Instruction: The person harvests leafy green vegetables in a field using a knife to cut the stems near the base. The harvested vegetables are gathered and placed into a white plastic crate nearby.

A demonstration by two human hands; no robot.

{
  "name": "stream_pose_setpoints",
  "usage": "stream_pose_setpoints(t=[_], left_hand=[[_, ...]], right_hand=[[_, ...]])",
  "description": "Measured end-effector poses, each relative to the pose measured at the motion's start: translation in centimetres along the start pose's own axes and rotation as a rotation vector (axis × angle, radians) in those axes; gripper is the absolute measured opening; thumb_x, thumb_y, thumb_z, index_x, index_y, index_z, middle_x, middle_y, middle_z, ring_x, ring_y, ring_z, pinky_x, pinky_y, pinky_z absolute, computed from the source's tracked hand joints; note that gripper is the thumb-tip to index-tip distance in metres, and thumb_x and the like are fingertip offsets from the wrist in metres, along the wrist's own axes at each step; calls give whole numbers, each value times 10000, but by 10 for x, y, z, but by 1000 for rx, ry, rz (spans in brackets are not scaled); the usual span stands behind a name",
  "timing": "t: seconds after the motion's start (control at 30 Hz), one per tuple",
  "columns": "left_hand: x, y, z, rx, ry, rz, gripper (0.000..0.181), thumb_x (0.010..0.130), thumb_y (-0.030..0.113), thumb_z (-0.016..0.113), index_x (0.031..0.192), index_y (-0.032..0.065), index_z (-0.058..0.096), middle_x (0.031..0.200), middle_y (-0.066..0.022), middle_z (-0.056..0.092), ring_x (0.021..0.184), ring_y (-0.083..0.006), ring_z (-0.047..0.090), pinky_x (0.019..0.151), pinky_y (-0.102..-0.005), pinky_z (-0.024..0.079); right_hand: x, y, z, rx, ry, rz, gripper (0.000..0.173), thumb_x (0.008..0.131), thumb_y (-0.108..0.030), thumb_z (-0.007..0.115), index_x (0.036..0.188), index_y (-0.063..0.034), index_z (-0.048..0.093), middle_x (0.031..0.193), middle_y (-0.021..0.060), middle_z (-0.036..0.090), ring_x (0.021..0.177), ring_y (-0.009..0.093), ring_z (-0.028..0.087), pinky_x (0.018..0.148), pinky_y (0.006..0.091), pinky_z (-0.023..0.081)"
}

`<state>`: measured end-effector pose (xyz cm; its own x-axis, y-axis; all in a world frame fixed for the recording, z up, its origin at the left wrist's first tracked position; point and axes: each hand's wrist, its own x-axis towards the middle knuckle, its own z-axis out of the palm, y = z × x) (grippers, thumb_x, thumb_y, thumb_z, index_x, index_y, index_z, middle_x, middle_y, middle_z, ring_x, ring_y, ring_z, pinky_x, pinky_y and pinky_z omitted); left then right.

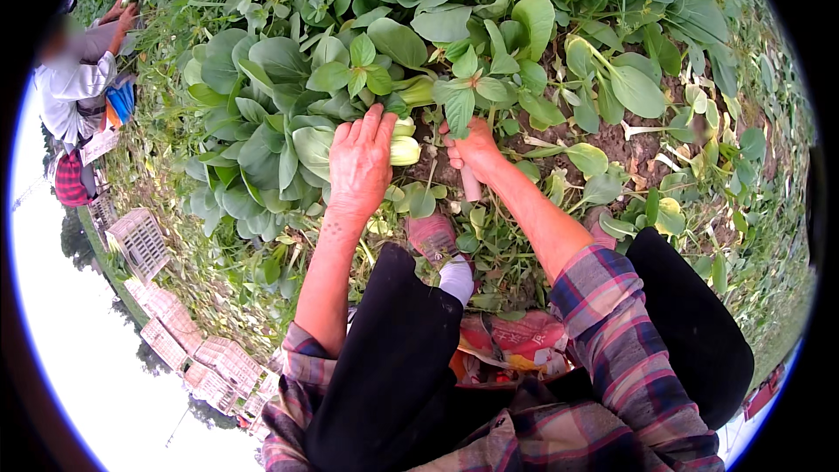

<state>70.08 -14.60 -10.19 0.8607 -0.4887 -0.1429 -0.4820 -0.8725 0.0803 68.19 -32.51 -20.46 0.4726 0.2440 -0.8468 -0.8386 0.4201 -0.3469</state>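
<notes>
My left hand (364, 152) is laid over a head of bok choy (405, 151), its fingers curled across the stalks. The pale cut-looking base pokes out to the right of the fingers, and its leaves spread leftward onto a pile of bok choy leaves (252, 137). Just right of it, my right hand (473, 149) is closed around a short pinkish tool handle (470, 185) whose other end is hidden by hand and leaves. Above the hands, another bok choy stem (417, 92) shows among the foliage. A reddish-centred leafy weed (473, 84) overhangs my right fingers.
Bare soil (645, 151) with fallen yellowing leaves lies to the right. My shoe (431, 236) is close below the hands. A printed red bag (518, 337) lies between my legs. At left are another person (78, 88) and stacked plastic crates (139, 242).
</notes>
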Motion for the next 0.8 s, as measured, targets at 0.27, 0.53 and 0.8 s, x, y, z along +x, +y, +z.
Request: stream_pose_setpoints(t=[0.27, 0.53, 0.8], left_hand=[[3, -3, -1, -16, 22, 16, 544, 640, -2, 650, 1178, 28, 578, 1236, -129, 578, 1012, -233, 591, 875, -358, 440], [-10, 3, 0, -52, 57, -14, 475, 699, 27, 618, 1173, 13, 585, 1223, -152, 590, 962, -247, 607, 854, -366, 449], [-46, 35, -62, -370, 160, -170, 596, 597, 47, 790, 1169, 70, 626, 1230, -148, 609, 996, -333, 604, 886, -404, 480]], right_hand=[[0, -5, 12, -139, 79, -68, 208, 1003, -249, 475, 894, -73, 491, 643, -12, 420, 473, 75, 316, 403, 254, 290], [0, 69, 32, -605, -48, -16, 301, 977, -269, 494, 899, -3, 613, 714, 148, 615, 510, 229, 563, 473, 396, 452], [-54, 85, 8, -592, 143, -215, 375, 972, -356, 554, 903, -4, 663, 655, 151, 633, 437, 241, 577, 508, 384, 484]])
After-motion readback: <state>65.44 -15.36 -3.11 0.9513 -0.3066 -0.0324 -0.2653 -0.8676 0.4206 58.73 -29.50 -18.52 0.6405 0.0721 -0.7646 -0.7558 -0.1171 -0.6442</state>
